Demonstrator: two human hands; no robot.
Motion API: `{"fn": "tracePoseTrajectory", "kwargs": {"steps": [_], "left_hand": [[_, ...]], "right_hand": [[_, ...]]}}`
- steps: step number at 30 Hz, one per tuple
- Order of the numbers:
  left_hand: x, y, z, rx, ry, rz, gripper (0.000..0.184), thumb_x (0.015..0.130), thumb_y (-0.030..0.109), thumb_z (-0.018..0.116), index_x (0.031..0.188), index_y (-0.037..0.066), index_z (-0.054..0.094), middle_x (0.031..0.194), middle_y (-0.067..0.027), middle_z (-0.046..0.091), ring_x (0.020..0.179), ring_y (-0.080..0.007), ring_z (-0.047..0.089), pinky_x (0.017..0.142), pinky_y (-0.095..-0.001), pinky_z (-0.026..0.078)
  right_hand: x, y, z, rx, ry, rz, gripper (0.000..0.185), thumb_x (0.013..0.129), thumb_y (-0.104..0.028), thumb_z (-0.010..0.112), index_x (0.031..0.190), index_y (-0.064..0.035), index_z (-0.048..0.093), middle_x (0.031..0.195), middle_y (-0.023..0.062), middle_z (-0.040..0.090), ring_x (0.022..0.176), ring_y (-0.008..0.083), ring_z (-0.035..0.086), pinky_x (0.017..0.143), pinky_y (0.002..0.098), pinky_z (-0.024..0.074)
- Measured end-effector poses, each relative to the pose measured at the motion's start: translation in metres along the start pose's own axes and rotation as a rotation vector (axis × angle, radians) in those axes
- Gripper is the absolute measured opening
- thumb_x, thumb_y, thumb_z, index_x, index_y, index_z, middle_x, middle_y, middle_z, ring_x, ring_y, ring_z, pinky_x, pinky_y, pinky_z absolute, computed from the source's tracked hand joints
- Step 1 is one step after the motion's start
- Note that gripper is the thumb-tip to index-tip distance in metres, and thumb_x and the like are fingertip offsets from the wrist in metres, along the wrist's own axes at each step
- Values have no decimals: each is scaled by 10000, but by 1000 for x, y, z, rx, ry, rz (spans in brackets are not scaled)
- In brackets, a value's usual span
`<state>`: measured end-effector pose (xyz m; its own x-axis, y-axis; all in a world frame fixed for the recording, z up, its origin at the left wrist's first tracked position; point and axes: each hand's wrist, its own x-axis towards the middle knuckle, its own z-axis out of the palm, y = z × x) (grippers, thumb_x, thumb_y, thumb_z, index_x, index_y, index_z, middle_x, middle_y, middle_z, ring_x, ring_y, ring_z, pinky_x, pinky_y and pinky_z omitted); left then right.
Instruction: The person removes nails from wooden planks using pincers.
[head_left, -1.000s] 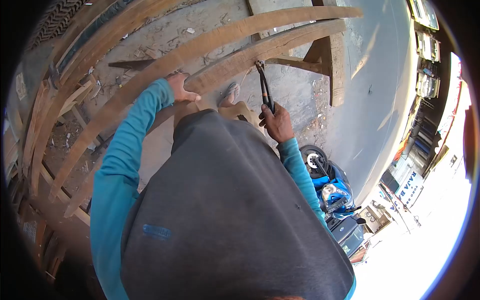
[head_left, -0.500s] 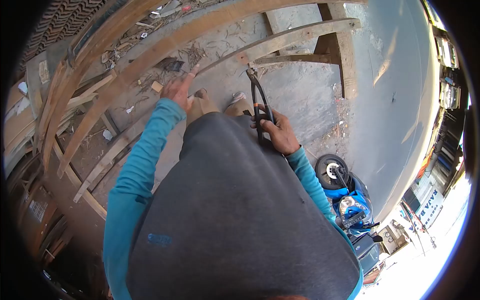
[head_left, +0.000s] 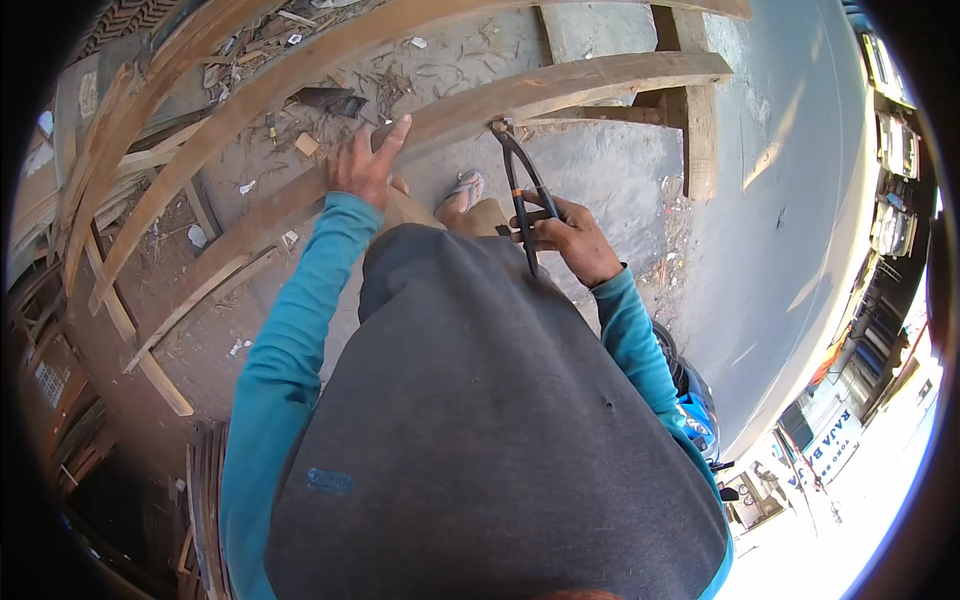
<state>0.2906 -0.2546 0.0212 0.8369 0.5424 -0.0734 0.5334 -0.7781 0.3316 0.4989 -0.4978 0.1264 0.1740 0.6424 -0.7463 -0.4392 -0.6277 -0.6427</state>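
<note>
A long wooden beam (head_left: 590, 80) crosses in front of me, its face turned up. My left hand (head_left: 362, 165) lies across it, fingers bent over the far side and thumb stretched out along the wood. In my right hand (head_left: 580, 240) are long-handled pincers (head_left: 524, 165) with black handles and an orange band. Their jaws touch the near edge of the beam; whether they bite on anything, such as a nail, is too small to tell.
More beams (head_left: 330, 65) run alongside to the far left, over ground littered with wood scraps. A wooden post (head_left: 700, 150) supports the right end. A blue motorbike (head_left: 697, 405) stands beyond my right arm, near a paved road (head_left: 790, 200). My sandalled foot (head_left: 462, 192) is below the beam.
The pincers' jaws have come up against the beam's edge. My left hand has gone from a pointing finger to lying over the wood. The view has shifted, hiding more of the motorbike.
</note>
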Motion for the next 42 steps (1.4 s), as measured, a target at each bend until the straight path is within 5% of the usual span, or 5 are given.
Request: {"fn": "tracePoseTrajectory", "kwargs": {"steps": [10, 14, 18, 28, 42], "left_hand": [[-1, -6, 12, 84, 63, 30, 978, 691, 86, 803, 1511, 418, 386, 1291, -156, 533, 1140, -361, 568, 958, -523, 435], [3, -9, 8, 57, 18, 27, 985, 699, 111, 830, 1524, 386, 367, 1305, -149, 529, 1211, -356, 533, 985, -545, 419], [3, -29, -44, -516, -20, 120, 999, 710, 148, 837, 1558, 259, 321, 1347, -178, 517, 1272, -389, 495, 1077, -556, 383], [-66, -134, -51, -97, -503, -109, 1146, 668, 192, 874, 1595, 218, 200, 1270, -202, 520, 1205, -408, 515, 991, -538, 426], [-63, -184, -69, -349, -614, 3, 1126, 643, 144, 847, 1570, 184, 209, 1356, -267, 519, 1250, -461, 514, 1049, -475, 446]], "right_hand": [[3, -3, 4, 165, 16, 140, 484, 988, -154, 481, 1438, 23, 463, 889, 89, 617, 754, 197, 664, 683, 341, 580], [9, 7, 38, 327, 91, 255, 280, 1029, -261, 522, 1099, 3, 586, 722, 2, 474, 577, 96, 442, 502, 265, 383], [15, -2, 96, 514, 248, 213, 253, 1029, -289, 522, 932, -55, 529, 708, -21, 421, 557, 78, 370, 498, 246, 342], [35, 49, 131, 656, 375, 130, 228, 996, -253, 566, 970, -28, 534, 757, 19, 517, 577, 99, 468, 507, 265, 414], [12, 56, 178, -220, 133, 44, 422, 913, -185, 541, 1280, 20, 585, 964, 109, 687, 919, 193, 627, 909, 341, 484]]}}
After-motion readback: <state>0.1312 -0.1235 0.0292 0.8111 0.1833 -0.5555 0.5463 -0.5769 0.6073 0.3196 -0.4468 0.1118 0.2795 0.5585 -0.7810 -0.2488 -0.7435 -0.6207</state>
